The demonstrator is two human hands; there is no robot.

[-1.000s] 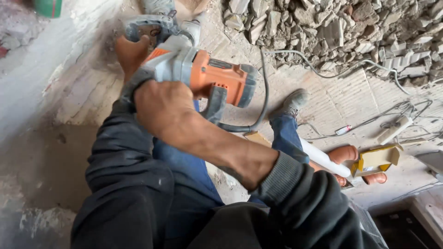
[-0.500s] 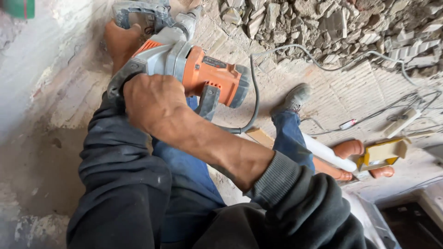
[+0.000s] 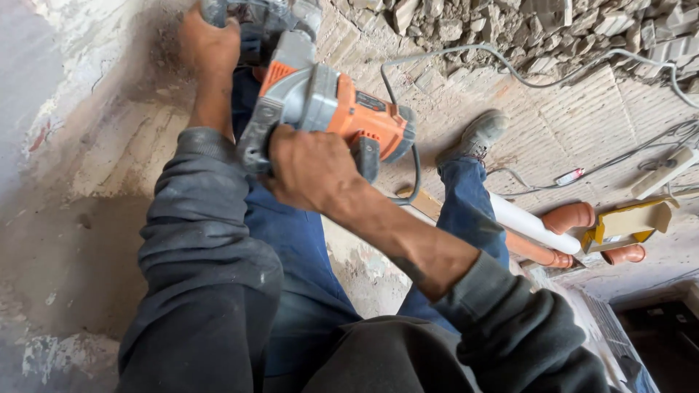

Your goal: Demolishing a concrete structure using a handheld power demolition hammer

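Observation:
An orange and grey power tool (image 3: 342,116), like a wall cutter or grinder, is pressed against the rough plaster wall (image 3: 80,145) at the upper left. My right hand (image 3: 309,171) grips its rear handle. My left hand (image 3: 210,44) holds the front handle near the top edge of the view. The tool's black cable (image 3: 415,175) loops down behind it. Its blade end is cut off by the frame's top edge. Both my arms wear dark grey sleeves, and my blue trousers and grey shoe (image 3: 477,135) show below the tool.
A pile of broken brick rubble (image 3: 524,25) lies at the top right. A white pipe (image 3: 531,225), orange pipes (image 3: 571,217) and a yellow cardboard box (image 3: 630,222) lie on the brick floor at right. Grey cables (image 3: 582,73) and a power strip (image 3: 666,171) run across it.
The tool and both hands have shifted up and to the right along the wall, and the view has tilted with them. My grip on both handles is unchanged.

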